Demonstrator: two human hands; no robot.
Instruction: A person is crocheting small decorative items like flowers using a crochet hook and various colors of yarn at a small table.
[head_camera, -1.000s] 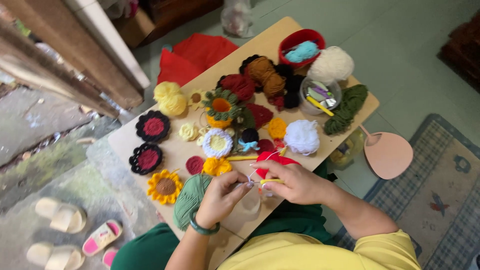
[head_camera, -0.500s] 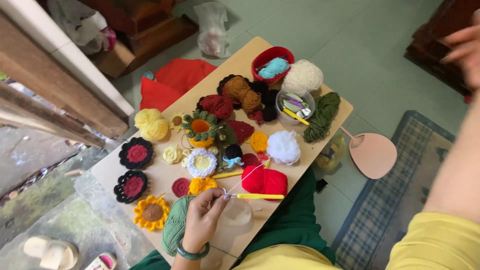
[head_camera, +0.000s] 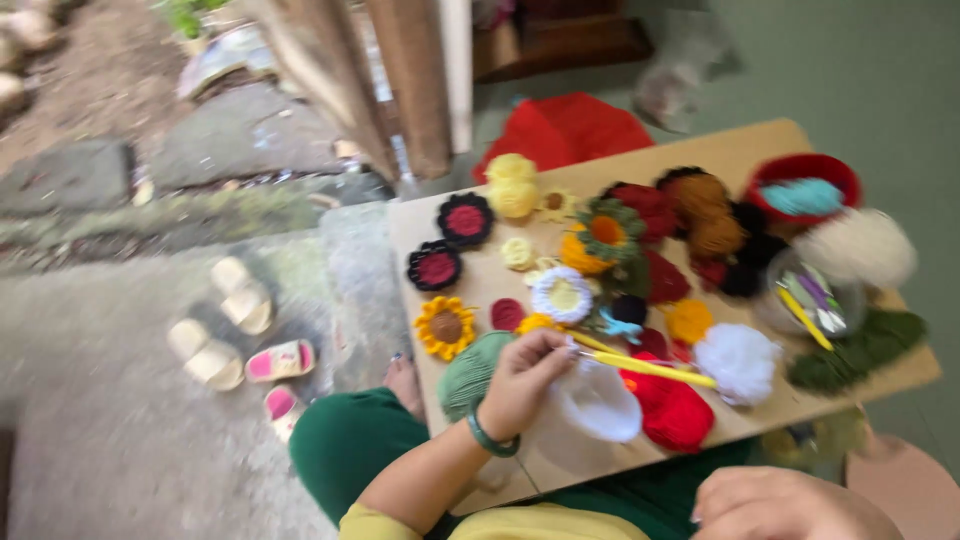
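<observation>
Hook (head_camera: 650, 367) in yellow lies across the red yarn (head_camera: 668, 410), long axis running right from your left hand (head_camera: 525, 375), which pinches its near end; your right hand (head_camera: 790, 505) waits loosely curled, empty, below.

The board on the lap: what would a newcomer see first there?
First, the bright crochet flowers, such as the sunflower, spread over the board. Then the left hand, which holds a yellow hook over white yarn near the board's front edge. The right hand is off the board, at bottom right.
</observation>
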